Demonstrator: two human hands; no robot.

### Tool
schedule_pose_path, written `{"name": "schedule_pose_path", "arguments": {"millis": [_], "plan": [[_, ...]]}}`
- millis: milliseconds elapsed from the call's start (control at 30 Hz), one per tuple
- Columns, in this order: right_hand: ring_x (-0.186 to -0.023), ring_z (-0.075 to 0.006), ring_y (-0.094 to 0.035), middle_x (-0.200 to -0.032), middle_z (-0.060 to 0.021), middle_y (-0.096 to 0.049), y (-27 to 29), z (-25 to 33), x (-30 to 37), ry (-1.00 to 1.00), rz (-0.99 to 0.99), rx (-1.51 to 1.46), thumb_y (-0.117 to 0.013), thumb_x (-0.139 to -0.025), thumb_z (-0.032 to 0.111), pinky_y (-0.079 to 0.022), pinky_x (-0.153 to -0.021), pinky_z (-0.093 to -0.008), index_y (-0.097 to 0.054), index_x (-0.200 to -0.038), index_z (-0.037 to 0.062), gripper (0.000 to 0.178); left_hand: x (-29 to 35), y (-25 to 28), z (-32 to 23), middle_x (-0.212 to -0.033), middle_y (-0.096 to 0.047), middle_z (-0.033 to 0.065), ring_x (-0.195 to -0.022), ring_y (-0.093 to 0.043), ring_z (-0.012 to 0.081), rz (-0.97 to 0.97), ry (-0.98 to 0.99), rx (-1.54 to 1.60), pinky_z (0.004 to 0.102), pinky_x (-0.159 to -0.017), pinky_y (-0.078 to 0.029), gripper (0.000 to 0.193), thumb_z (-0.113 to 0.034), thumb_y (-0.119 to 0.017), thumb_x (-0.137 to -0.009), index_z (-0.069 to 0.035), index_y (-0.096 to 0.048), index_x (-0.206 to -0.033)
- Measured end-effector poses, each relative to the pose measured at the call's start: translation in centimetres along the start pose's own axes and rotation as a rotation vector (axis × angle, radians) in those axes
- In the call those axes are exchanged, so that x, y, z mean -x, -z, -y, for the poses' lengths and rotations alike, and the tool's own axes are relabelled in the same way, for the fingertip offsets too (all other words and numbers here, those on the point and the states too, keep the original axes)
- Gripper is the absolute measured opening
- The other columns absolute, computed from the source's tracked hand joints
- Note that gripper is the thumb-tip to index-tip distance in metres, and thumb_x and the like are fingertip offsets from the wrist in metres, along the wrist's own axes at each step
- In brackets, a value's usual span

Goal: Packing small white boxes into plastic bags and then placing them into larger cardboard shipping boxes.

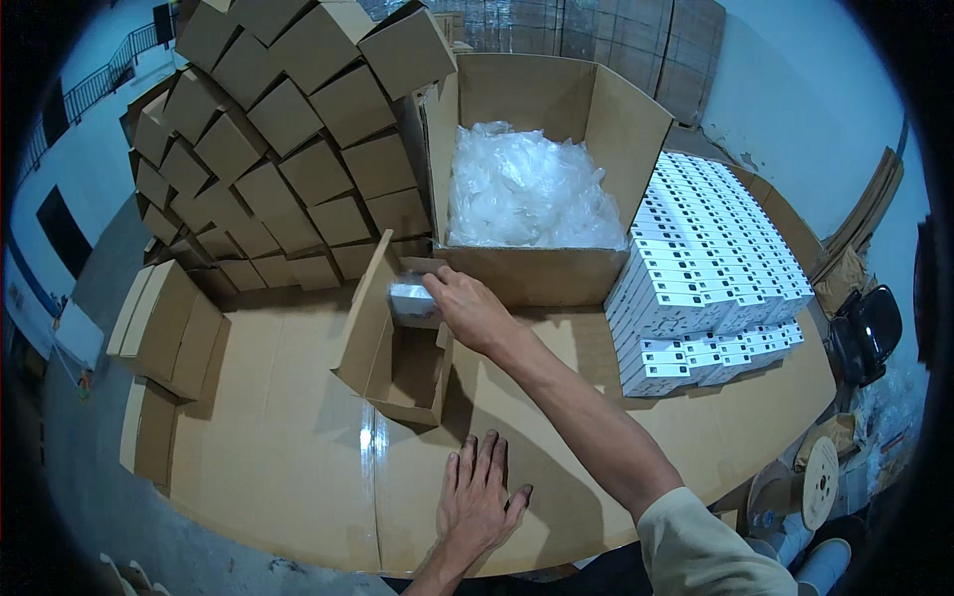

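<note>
An open brown cardboard carton [402,372] stands on the cardboard-covered table in front of me, its tall flap raised on the left. My right hand [471,306] reaches into its far end, with the fingers closed at the edge of a small white box [412,299]. That box looks shiny, as if in transparent wrap, and the fingertips are partly hidden. My left hand [479,500] lies flat on the table just nearer than the carton, fingers spread and holding nothing.
Behind the carton, a large open box [542,276] holds transparent plastic bags [532,189]. Many white boxes [711,268] are stacked on the right. A high pile of brown cartons [288,119] leans at the back left, with closed cartons [169,328] along the left edge.
</note>
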State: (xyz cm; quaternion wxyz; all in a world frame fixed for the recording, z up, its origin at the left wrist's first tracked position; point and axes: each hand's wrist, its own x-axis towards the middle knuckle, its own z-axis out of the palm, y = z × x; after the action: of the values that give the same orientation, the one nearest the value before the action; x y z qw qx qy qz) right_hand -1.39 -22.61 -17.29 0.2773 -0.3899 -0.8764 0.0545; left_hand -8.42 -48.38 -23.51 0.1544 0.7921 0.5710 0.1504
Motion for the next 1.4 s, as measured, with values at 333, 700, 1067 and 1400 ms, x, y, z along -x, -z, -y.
{"name": "schedule_pose_path", "arguments": {"millis": [333, 700, 1067, 1400], "plan": [[-0.104, -0.0352, -0.062, -0.106, -0.0174, -0.059, -1.0, 0.2, -0.5, -0.040, 0.096, 0.095, -0.059, -0.086, 0.005, -0.054, -0.089, -0.0456, -0.069, -0.098, 0.0034, 0.016, -0.1, -0.1, 0.0, -0.160, -0.030, 0.0180, -0.149, -0.023, 0.0398, 0.017, 0.019, -0.004, 0.0550, -0.121, -0.016, 0.079, -0.048, -0.055, -0.094, 0.002, -0.033, -0.151], [-0.111, -0.0399, -0.059, -0.120, -0.0207, -0.055, -0.2, -1.2, 1.0, -0.081, 0.124, 0.096, -0.059, -0.089, 0.010, -0.052, -0.093, -0.0498, -0.066, -0.118, 0.0044, 0.031, -2.1, -0.9, -0.5, -0.162, -0.027, 0.0178, -0.150, -0.019, 0.0397, 0.057, 0.027, -0.050, 0.0559, -0.122, -0.013, 0.084, -0.052, -0.055, -0.094, 0.001, -0.031, -0.154], [-0.121, -0.0386, -0.052, -0.131, -0.0194, -0.048, 11.0, -1.8, 12.5, -0.189, 0.017, -0.090, -0.065, -0.091, 0.013, -0.045, -0.103, -0.0474, -0.046, -0.139, 0.0052, 0.052, -9.3, -2.0, 0.0, -0.161, -0.030, 0.0189, -0.150, -0.020, 0.0427, -0.110, -0.104, -0.127, 0.0568, -0.122, -0.015, 0.076, -0.044, -0.055, -0.096, 0.002, -0.034, -0.152], [-0.119, -0.0367, -0.054, -0.127, -0.0188, -0.053, 17.2, -3.1, 20.8, -0.263, -0.134, -0.079, -0.067, -0.089, 0.007, -0.048, -0.100, -0.0440, -0.052, -0.133, 0.0035, 0.047, -14.0, -2.9, -0.5, -0.161, -0.032, 0.0151, -0.150, -0.022, 0.0379, -0.110, -0.065, -0.154, 0.0523, -0.123, -0.015, 0.070, -0.043, -0.051, -0.100, -0.004, -0.033, -0.154]]}}
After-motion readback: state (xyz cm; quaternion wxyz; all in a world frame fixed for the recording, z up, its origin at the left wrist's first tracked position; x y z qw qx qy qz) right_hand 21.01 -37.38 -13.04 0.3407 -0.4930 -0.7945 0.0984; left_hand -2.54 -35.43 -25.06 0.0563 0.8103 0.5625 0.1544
